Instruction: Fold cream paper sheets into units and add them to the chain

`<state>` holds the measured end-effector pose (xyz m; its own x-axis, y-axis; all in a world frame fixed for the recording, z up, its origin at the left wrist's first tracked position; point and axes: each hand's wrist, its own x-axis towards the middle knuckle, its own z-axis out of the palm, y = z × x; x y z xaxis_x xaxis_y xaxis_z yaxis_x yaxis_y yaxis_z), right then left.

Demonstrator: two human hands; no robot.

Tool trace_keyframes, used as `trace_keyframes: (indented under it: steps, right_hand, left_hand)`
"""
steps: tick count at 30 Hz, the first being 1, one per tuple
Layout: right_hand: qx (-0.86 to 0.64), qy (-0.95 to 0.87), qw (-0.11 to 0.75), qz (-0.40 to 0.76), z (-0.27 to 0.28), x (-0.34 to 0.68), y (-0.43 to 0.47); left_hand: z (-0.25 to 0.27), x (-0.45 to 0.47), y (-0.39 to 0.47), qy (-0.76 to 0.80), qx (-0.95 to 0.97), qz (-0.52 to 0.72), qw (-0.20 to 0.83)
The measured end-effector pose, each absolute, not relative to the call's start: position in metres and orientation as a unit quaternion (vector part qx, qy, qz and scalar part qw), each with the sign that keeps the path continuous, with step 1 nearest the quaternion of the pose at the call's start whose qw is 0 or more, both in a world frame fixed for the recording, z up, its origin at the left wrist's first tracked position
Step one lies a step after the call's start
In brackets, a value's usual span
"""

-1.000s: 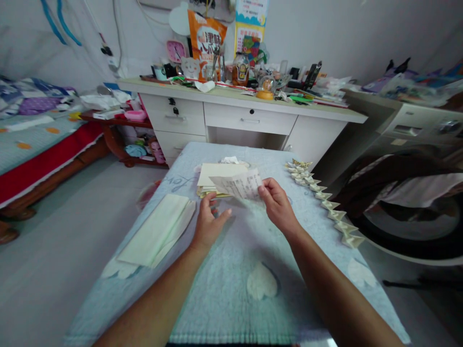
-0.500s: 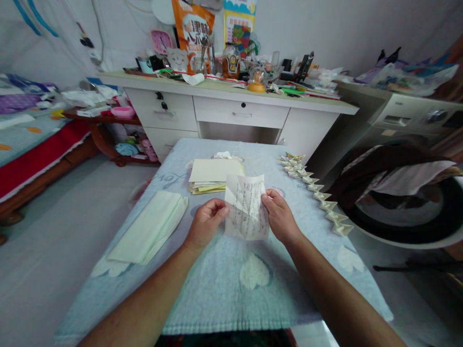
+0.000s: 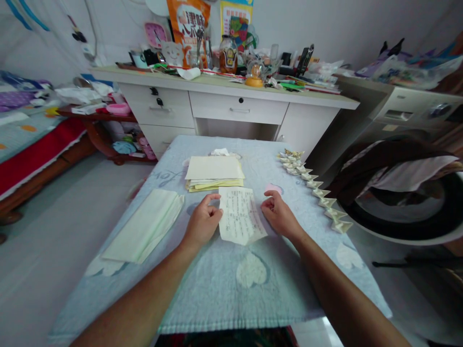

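A thin sheet of paper with writing [image 3: 239,216] lies or hangs just over the cloth-covered table [image 3: 202,299], its lower edge slightly curled. At its left edge is my left hand [image 3: 203,218], thumb and forefinger pinching the paper. My right hand [image 3: 279,214] is a little to the right, apart from the sheet, with forefinger and thumb parted and nothing between them. Just behind the sheet sits a stack of cream and yellow paper [image 3: 215,168]. Folded pale green paper [image 3: 144,226] rests to the left of my left hand.
A row of folded paper pieces [image 3: 321,193] runs along the table's right side. Crumpled white tissue [image 3: 221,152] lies behind the stack. Beyond stands a white desk [image 3: 238,108] crowded with jars and packets. A washing machine [image 3: 401,115] with clothes in its door is at right.
The sheet has been turned so its written side faces up, and it sits lower and flatter. My right hand has let go of its right edge; my left hand has shifted slightly left.
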<state>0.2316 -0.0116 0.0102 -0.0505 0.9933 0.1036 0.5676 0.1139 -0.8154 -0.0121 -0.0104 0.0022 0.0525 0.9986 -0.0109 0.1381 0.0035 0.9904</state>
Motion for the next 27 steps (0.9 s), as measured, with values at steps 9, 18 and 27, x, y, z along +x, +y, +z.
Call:
trace_keyframes:
  steps: [9,18,27]
  right_hand:
    - [-0.434,-0.854,0.172,0.231,0.023,0.234,-0.034]
    - [-0.419,-0.857,0.13,0.272,0.029,0.237,-0.038]
    - [-0.415,-0.84,0.264,0.232,0.016,0.232,-0.031]
  left_hand:
    - [-0.001,-0.016,-0.007,0.554,0.527,0.428,0.482]
    - [0.012,-0.017,-0.008,0.554,0.424,0.463,0.547]
    - [0.013,-0.018,-0.008,0.545,0.459,0.411,0.568]
